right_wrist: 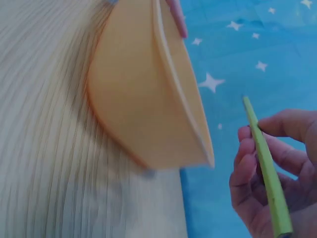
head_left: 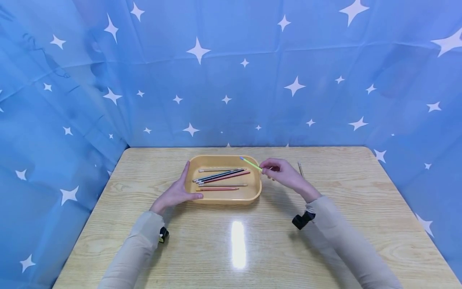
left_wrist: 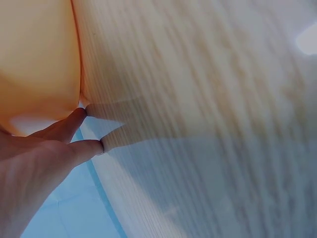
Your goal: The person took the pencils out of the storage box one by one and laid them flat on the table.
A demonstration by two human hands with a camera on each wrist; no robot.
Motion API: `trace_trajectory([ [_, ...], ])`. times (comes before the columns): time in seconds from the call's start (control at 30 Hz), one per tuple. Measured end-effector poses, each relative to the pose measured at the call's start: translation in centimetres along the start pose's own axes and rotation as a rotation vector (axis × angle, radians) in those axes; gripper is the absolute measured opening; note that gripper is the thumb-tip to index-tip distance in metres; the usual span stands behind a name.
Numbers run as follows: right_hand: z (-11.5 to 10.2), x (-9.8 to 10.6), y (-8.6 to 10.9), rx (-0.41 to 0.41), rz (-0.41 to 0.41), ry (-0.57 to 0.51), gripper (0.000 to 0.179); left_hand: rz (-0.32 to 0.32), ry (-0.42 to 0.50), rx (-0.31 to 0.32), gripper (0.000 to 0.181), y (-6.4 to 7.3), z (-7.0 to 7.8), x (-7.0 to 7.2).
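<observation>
My left hand [head_left: 177, 192] steadies a shallow tan tray [head_left: 223, 202], its straight fingers along the left side and its thumb at the front-left rim. The left wrist view shows two fingertips [left_wrist: 75, 119] by the tray's outer wall. Over the tray's right rim, my right hand [head_left: 285, 174] pinches a lime-green pencil [head_left: 251, 163] between thumb and fingers. That pencil slants, with its far end above the tray's back-right corner. Inside the tray lie several pencils [head_left: 221, 189], mostly lengthwise, some dark ones overlapping in the middle.
Another pencil [head_left: 300, 170] lies on the wood-grain table [head_left: 202, 249] behind the right wrist, partly hidden by it. Blue cloth [head_left: 231, 80] with white stars rises along the table's back and sides. Each wrist carries a black camera [head_left: 304, 220].
</observation>
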State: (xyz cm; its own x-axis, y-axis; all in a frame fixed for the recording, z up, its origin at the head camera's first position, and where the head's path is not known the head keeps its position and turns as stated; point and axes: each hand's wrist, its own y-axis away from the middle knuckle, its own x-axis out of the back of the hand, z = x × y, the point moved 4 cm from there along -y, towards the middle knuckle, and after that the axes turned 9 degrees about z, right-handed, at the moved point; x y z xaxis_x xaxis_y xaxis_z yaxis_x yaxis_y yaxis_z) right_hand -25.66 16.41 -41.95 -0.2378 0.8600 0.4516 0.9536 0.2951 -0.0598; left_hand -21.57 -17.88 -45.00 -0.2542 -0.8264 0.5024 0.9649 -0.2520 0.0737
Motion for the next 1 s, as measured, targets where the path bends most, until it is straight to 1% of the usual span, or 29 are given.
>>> trace_trajectory([
  [0.07, 0.1, 0.8, 0.5, -0.024, 0.001, 0.004, 0.024, -0.006, -0.002, 0.009, 0.119, 0.4, 0.9, 0.2],
  [0.1, 0.4, 1.2, 0.6, -0.032, 0.007, 0.008, 0.024, -0.005, -0.002, 0.011, 0.119, 0.4, 0.8, 0.2],
  [0.23, 1.6, 3.0, 1.3, -0.04, 0.042, 0.02, 0.024, 0.006, -0.001, 0.011, 0.123, -0.4, -1.5, -0.2],
  [0.3, 2.6, 3.9, 1.4, -0.045, 0.074, 0.038, 0.024, 0.013, 0.001, 0.009, 0.125, -0.9, -2.7, -0.3],
  [0.53, 4.0, 6.9, 2.3, -0.065, 0.159, 0.122, 0.027, 0.02, 0.001, 0.005, 0.126, -1.2, -3.0, -0.4],
  [0.67, 4.7, 7.9, 2.8, -0.067, 0.199, 0.144, 0.029, 0.016, 0.014, 0.009, 0.125, -1.2, -2.8, -0.4],
  [0.73, 5.2, 8.3, 3.0, -0.065, 0.221, 0.157, 0.029, 0.013, 0.019, 0.014, 0.124, -1.1, -2.4, -0.4],
  [0.93, 6.7, 9.2, 3.7, -0.046, 0.299, 0.232, 0.026, -0.007, 0.024, 0.015, 0.119, 0.0, 0.5, 0.2],
  [1.0, 7.3, 9.4, 3.9, -0.049, 0.314, 0.257, 0.026, -0.009, 0.023, 0.017, 0.118, 0.2, 1.1, 0.2],
])
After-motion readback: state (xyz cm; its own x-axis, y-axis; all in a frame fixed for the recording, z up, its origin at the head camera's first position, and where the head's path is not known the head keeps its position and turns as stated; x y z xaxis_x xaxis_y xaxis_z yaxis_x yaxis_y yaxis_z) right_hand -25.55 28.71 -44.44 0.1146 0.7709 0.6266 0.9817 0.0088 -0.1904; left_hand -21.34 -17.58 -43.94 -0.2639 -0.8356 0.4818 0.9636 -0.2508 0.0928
